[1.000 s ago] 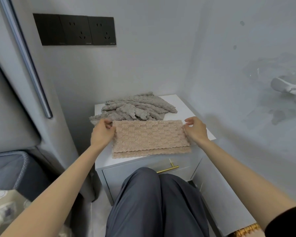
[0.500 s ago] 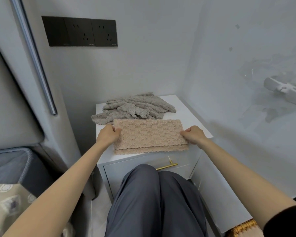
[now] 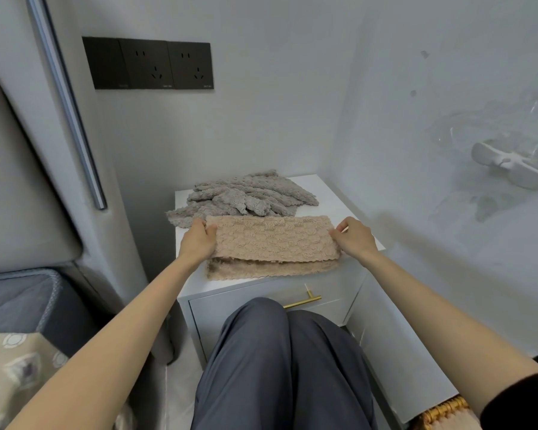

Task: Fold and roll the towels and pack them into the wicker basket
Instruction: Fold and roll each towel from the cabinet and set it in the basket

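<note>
Head view: I hold the beige towel on the nightstand.
My left hand and right hand pinch its ends; grey towels lie behind.

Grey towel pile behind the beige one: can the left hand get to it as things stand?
Probably yes. The grey towel pile lies just behind the left hand on the same cabinet top, with nothing between them. But that hand is gripping the beige towel, so it would have to let go first.

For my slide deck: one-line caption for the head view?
Both hands, left and right, fold a beige towel on a white nightstand.
</note>
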